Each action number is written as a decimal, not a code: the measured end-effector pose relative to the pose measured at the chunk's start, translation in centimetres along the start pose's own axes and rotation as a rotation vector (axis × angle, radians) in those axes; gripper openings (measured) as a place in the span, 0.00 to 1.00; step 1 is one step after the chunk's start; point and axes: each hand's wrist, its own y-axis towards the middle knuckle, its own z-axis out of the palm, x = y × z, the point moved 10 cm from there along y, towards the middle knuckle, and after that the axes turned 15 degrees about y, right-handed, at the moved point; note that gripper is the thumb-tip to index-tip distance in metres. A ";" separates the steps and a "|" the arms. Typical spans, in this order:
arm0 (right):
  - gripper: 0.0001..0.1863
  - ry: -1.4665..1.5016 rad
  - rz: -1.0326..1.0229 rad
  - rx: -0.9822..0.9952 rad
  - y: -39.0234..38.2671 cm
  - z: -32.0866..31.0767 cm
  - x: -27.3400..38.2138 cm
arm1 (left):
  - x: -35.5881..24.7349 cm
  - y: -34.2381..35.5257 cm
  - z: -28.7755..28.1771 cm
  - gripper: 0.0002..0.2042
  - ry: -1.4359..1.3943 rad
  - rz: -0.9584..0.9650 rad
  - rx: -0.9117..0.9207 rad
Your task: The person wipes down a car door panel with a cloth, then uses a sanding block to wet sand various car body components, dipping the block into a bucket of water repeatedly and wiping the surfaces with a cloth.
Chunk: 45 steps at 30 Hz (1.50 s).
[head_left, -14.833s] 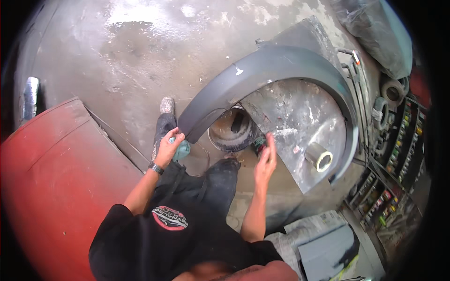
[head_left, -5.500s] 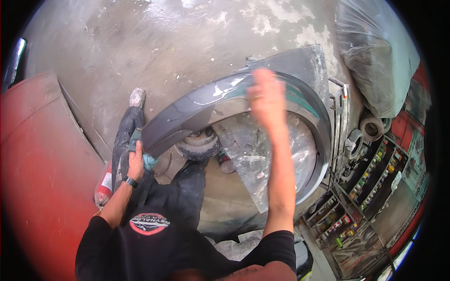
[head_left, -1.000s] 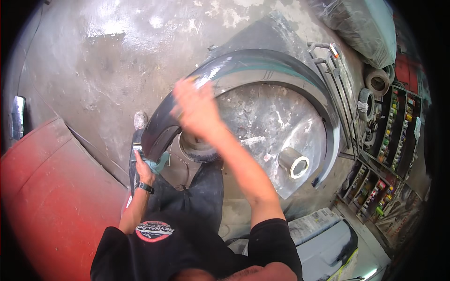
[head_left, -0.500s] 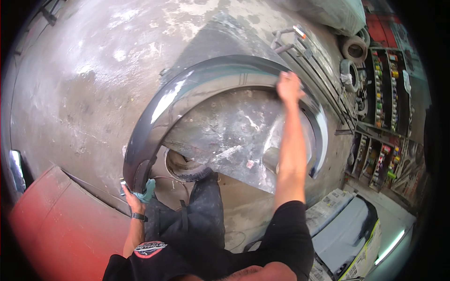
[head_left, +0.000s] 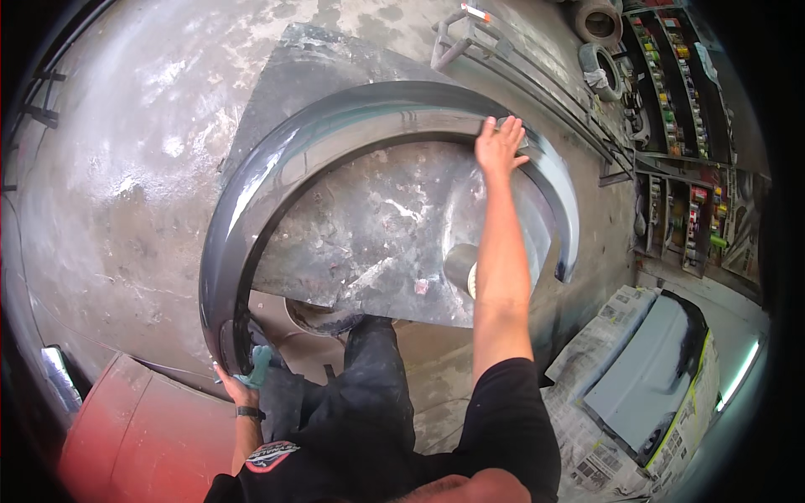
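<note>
A long curved wheel-arch flare (head_left: 272, 168), glossy dark grey and paler toward its right end, arcs across the work surface in front of me. My left hand (head_left: 241, 392) grips its lower left end, with a teal cloth (head_left: 261, 364) bunched beside the fingers. Further along the curve, at the upper right, my right hand (head_left: 501, 149) lies on the flare with fingers stretched and spread. Whether something thin is under that palm, I cannot make out. Beneath the arch is a stained, paint-spotted board (head_left: 369, 218), with a cylindrical can (head_left: 459, 267) near my right forearm.
A metal-tube frame (head_left: 537, 75) stands beyond the arch at the right. A red car panel (head_left: 159, 427) sits at lower left. Newspaper-masked around its edges, a grey panel (head_left: 641, 386) is at lower right. Shelves of bottles (head_left: 671, 84) and tyres (head_left: 599, 71) line the right side.
My view has shifted, and the flare now appears lower at its left end. The right hand has gone from curled to flat with spread fingers. My left hand keeps its grip.
</note>
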 end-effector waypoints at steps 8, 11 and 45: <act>0.32 0.216 -0.963 0.359 -18.7 11.2 15.9 | -1.3 -2.1 1.8 0.32 0.031 0.014 -0.068; 0.30 0.004 -0.535 0.028 -4.2 3.2 5.3 | -1.2 -2.0 1.9 0.31 0.005 0.007 -0.070; 0.33 0.029 -1.577 1.075 -60.6 17.0 22.2 | 1.7 1.1 -3.6 0.30 0.032 0.073 -0.243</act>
